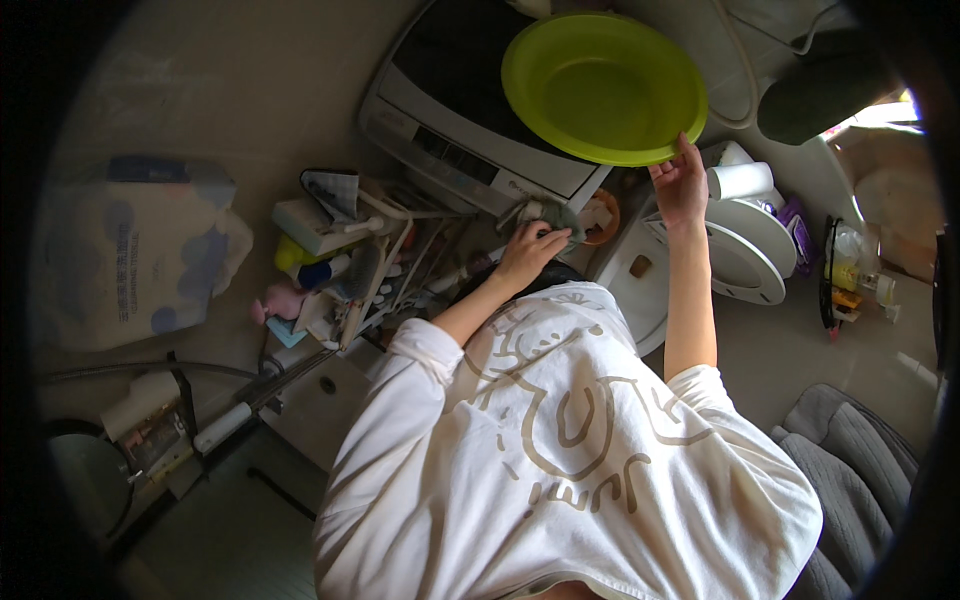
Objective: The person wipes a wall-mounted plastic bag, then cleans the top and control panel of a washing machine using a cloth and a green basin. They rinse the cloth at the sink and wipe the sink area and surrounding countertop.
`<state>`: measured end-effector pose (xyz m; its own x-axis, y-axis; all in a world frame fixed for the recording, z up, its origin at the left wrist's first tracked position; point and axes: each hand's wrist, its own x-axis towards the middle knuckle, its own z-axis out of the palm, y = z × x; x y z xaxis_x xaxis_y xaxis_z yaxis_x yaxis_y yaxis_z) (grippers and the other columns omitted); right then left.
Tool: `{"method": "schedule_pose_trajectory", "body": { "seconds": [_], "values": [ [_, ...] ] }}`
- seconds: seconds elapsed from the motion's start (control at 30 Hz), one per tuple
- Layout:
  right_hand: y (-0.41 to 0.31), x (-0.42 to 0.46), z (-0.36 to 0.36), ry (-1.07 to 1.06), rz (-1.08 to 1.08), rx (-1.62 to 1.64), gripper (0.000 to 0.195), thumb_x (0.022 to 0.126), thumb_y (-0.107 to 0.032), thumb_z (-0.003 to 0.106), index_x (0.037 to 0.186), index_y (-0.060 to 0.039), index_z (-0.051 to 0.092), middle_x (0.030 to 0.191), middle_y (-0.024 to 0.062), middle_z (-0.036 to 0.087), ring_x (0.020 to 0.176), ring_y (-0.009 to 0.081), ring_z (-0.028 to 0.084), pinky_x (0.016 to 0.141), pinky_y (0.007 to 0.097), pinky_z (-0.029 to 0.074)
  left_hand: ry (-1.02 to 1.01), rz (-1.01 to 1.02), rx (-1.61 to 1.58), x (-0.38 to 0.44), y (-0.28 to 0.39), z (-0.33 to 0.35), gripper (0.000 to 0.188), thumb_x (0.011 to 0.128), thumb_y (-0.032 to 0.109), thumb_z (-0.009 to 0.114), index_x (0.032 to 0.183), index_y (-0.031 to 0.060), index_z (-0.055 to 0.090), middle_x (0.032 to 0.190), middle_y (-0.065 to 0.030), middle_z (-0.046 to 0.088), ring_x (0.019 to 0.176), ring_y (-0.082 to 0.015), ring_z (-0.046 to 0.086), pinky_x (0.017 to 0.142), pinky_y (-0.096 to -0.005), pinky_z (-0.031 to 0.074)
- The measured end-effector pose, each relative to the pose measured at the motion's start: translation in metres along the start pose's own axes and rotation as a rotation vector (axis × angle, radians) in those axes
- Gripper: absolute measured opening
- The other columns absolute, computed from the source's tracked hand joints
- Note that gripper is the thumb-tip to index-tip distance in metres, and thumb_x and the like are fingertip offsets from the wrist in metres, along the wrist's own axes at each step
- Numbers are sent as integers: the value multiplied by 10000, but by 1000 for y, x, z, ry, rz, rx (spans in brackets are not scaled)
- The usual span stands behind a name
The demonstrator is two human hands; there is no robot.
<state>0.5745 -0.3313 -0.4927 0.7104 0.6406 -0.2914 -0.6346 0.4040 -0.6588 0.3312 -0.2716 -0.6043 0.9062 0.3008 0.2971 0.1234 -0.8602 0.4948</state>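
Note:
My right hand (681,186) grips the near right rim of a lime-green plastic basin (600,97), thumb against the edge. The basin looks empty and lies over the dark lid of a top-loading washing machine (461,82); whether it rests there or is held just above, I cannot tell. Lower and to the left, my left hand (534,255) has its fingers curled on a bunched grey-green cloth (566,225). That cloth is at the washing machine's front edge, close to my body. Part of it is hidden by the fingers.
An open toilet (634,270) stands at right, with an orange bin (604,217) beside it and a paper roll (741,181) behind. A crowded rack (375,277) of bottles and boxes is on the left. Grey towels (847,457) hang at lower right.

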Motion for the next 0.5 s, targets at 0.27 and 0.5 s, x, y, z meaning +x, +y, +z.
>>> {"method": "schedule_pose_trajectory", "body": {
  "seconds": [0.27, 0.5],
  "values": [
    [3, -3, -3, 16, -2, 23, 135, 886, -165, 519, 963, -60, 482, 978, 56, 588, 887, 173, 591, 762, 289, 481, 67, -259, -175, -44, -27, -37, 316, 687, -66, 549, 976, 54, 594, 1031, -46, 612, 922, -261, 509, 805, -345, 430],
    [0, 4, 0, -115, 26, 125, 150, 889, -146, 508, 979, -36, 554, 969, 61, 631, 890, 167, 603, 798, 286, 477, 516, -485, -204, 6, -9, -56, 324, 676, -47, 604, 979, 62, 565, 992, -98, 578, 999, -306, 486, 853, -377, 398]
  ]
}}
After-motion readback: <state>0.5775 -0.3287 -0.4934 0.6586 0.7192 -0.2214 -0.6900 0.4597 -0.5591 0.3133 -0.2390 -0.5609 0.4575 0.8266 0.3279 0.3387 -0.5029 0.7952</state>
